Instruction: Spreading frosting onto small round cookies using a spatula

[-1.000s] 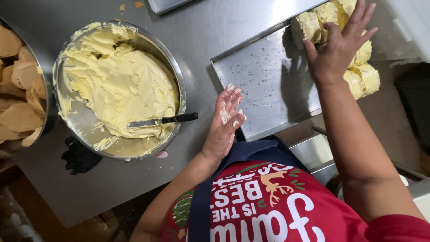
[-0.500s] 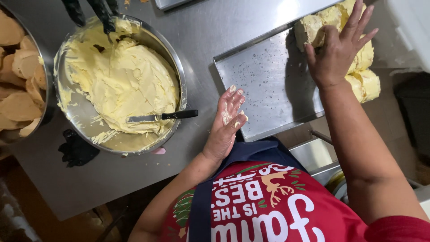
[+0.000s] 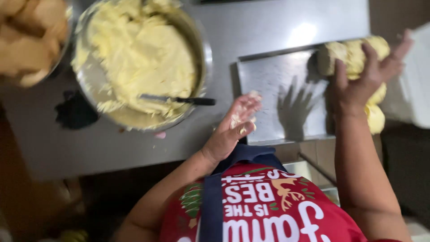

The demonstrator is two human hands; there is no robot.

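Right hand (image 3: 365,83) spread on dough lumps (image 3: 354,56), left hand (image 3: 233,127) open, seemingly dough-smeared, beside tray (image 3: 273,85)

Pretty motion-blurred all over, bright glare on the steel table (image 3: 304,33), hand shadow on the tray (image 3: 293,107), dim bottom-left corner.

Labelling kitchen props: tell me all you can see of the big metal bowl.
The metal bowl is round, wide and shiny, steel by its look. It stands upright on the grey metal counter, left of the flat tray. It is mostly full of pale yellow, creamy dough, smeared up its walls. A black-handled knife lies in it, handle sticking out over the rim. Neither hand touches it; the left hand is nearest.
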